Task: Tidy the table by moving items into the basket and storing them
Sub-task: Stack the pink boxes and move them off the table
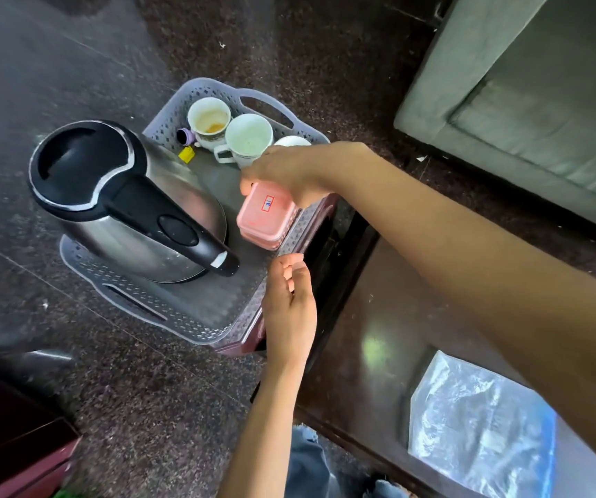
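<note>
A grey perforated basket (195, 314) rests on a dark red stool. Inside it stand a steel kettle (167, 210) with a black lid and handle, three white cups (248, 138), a small purple item (185, 135) and a yellow tag (186, 154). My right hand (285, 172) grips the far end of a pink lidded box (266, 217), which sits in the basket's right side against the wall. My left hand (289, 303) hovers just outside the basket's right rim, fingers curled, holding nothing.
A dark wooden table (379, 318) lies at the right with a clear plastic bag (479, 429) on it. A grey-green sofa (526, 102) stands at the far right. Dark speckled floor surrounds the stool. A dark red piece of furniture (12, 451) sits at bottom left.
</note>
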